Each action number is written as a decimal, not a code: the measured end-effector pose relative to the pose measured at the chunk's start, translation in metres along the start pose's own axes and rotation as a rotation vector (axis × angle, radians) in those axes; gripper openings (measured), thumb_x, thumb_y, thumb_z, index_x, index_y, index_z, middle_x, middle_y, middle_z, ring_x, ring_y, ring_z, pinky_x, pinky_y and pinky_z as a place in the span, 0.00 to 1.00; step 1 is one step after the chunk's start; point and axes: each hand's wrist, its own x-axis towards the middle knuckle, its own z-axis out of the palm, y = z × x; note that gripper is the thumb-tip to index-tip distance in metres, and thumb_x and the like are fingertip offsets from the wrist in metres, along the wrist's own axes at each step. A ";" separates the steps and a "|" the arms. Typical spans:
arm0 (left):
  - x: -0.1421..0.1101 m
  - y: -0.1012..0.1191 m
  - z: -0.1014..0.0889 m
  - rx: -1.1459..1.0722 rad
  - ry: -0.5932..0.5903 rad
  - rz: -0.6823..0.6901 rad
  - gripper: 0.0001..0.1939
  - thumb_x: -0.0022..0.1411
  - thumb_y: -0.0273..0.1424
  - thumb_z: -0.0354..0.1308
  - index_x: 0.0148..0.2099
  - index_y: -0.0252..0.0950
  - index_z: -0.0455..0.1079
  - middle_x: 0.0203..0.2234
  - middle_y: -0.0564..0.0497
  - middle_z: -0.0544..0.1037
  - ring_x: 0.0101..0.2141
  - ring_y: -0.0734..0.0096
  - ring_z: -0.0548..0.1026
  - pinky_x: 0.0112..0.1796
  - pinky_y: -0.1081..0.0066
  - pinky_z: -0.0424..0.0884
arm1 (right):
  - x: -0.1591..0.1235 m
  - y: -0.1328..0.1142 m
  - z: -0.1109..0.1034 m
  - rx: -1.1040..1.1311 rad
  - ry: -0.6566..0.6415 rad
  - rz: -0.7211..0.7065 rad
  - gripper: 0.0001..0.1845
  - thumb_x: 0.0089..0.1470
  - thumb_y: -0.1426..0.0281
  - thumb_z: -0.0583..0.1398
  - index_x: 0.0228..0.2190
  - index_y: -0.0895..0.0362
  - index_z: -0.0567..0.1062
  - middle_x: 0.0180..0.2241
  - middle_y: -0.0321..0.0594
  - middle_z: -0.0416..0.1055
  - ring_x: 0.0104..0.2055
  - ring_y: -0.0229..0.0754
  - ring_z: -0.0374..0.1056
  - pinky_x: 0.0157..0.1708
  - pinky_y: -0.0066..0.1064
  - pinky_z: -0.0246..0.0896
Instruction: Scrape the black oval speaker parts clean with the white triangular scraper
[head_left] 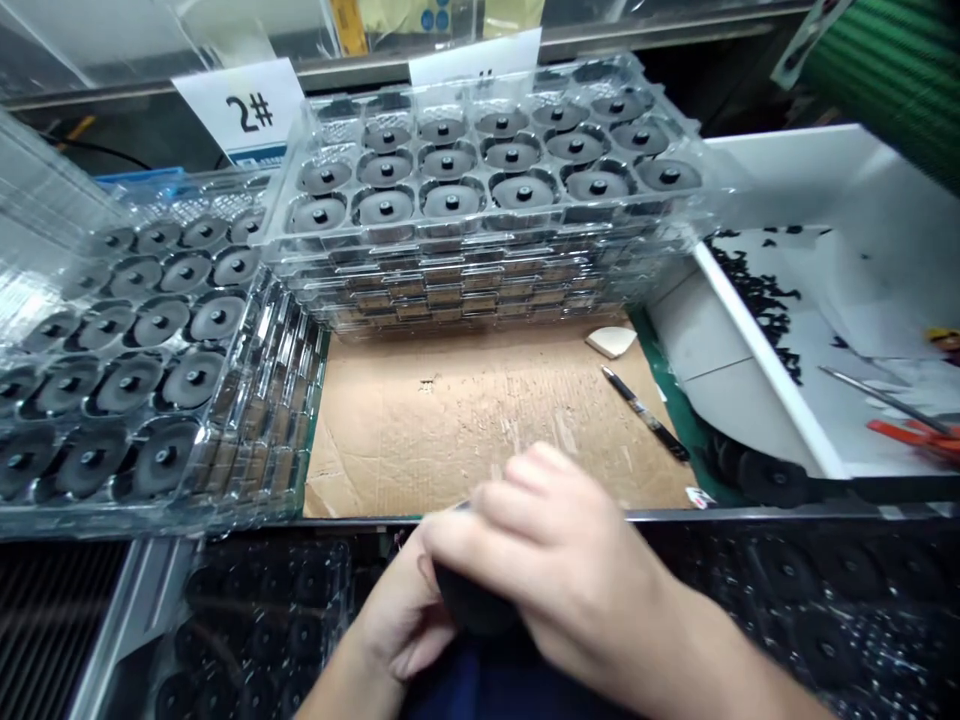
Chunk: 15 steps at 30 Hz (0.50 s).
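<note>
Both hands are together in front of the cardboard sheet's near edge, at the bottom middle of the view. Between them is a black rounded part [472,600], mostly covered by fingers. My right hand [555,560] is closed over its top, slightly blurred by motion. From the other side my left hand [409,610] grips the same part, its thumb curled below and its other fingers largely hidden. Just beyond the hands lies the cardboard sheet [420,430]. A black pen [645,412] and a small white wedge-shaped piece [611,341] rest on its right side.
Stacked clear trays [480,225] of black discs stand at the back, with another tray stack [255,390] at left. A white bin [772,360] at right holds small black pieces, a screwdriver [885,400] and an orange-handled tool. Further trays sit below the bench edge.
</note>
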 end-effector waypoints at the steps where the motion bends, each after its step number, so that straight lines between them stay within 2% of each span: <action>1: 0.000 0.000 0.000 -0.002 -0.001 -0.002 0.06 0.43 0.26 0.68 0.28 0.35 0.76 0.18 0.56 0.77 0.31 0.68 0.78 0.36 0.72 0.73 | 0.000 0.001 0.001 0.031 -0.002 -0.060 0.17 0.60 0.76 0.47 0.37 0.57 0.74 0.23 0.36 0.65 0.26 0.38 0.55 0.28 0.31 0.47; 2: 0.000 0.001 -0.001 -0.005 0.006 -0.013 0.06 0.44 0.25 0.68 0.29 0.35 0.76 0.20 0.57 0.78 0.31 0.69 0.78 0.36 0.74 0.73 | -0.001 0.004 0.002 0.073 0.003 -0.088 0.16 0.60 0.76 0.47 0.38 0.57 0.74 0.23 0.36 0.65 0.26 0.38 0.57 0.29 0.31 0.49; 3: 0.000 0.001 -0.002 -0.012 0.015 -0.031 0.07 0.44 0.23 0.67 0.30 0.36 0.77 0.22 0.57 0.79 0.31 0.70 0.78 0.35 0.75 0.73 | -0.001 0.009 0.003 0.103 0.023 -0.056 0.15 0.59 0.76 0.48 0.38 0.56 0.74 0.25 0.36 0.67 0.27 0.37 0.59 0.30 0.30 0.51; 5: 0.001 0.002 -0.005 -0.055 0.010 -0.064 0.13 0.46 0.21 0.66 0.37 0.36 0.76 0.30 0.54 0.81 0.33 0.69 0.79 0.35 0.75 0.74 | -0.004 0.021 0.004 0.109 0.098 0.150 0.13 0.59 0.75 0.51 0.40 0.57 0.74 0.29 0.37 0.70 0.31 0.37 0.63 0.32 0.29 0.56; 8: 0.001 0.002 -0.012 -0.145 -0.067 -0.061 0.18 0.48 0.24 0.65 0.44 0.37 0.74 0.39 0.47 0.80 0.38 0.60 0.79 0.36 0.70 0.75 | -0.017 0.037 0.011 0.163 0.153 0.490 0.12 0.59 0.71 0.53 0.41 0.55 0.74 0.35 0.40 0.72 0.35 0.39 0.67 0.33 0.29 0.61; 11: 0.000 0.002 -0.017 -0.184 -0.076 -0.035 0.18 0.50 0.24 0.64 0.45 0.38 0.73 0.40 0.46 0.80 0.38 0.61 0.79 0.36 0.70 0.76 | -0.040 0.046 0.028 0.470 0.100 0.650 0.13 0.58 0.65 0.54 0.41 0.52 0.74 0.38 0.40 0.74 0.39 0.42 0.70 0.35 0.32 0.65; 13: 0.000 0.003 -0.018 -0.179 -0.047 -0.023 0.16 0.51 0.24 0.62 0.45 0.38 0.73 0.40 0.47 0.79 0.37 0.63 0.79 0.36 0.70 0.76 | -0.055 0.049 0.037 0.662 0.102 0.743 0.14 0.57 0.63 0.54 0.42 0.54 0.74 0.37 0.41 0.75 0.35 0.43 0.71 0.30 0.31 0.67; 15: -0.001 0.006 -0.018 -0.159 -0.034 -0.005 0.17 0.51 0.26 0.63 0.45 0.39 0.73 0.42 0.47 0.78 0.38 0.62 0.78 0.37 0.69 0.75 | -0.065 0.047 0.039 0.719 0.161 0.828 0.15 0.57 0.61 0.55 0.42 0.55 0.73 0.35 0.42 0.75 0.31 0.42 0.71 0.25 0.29 0.66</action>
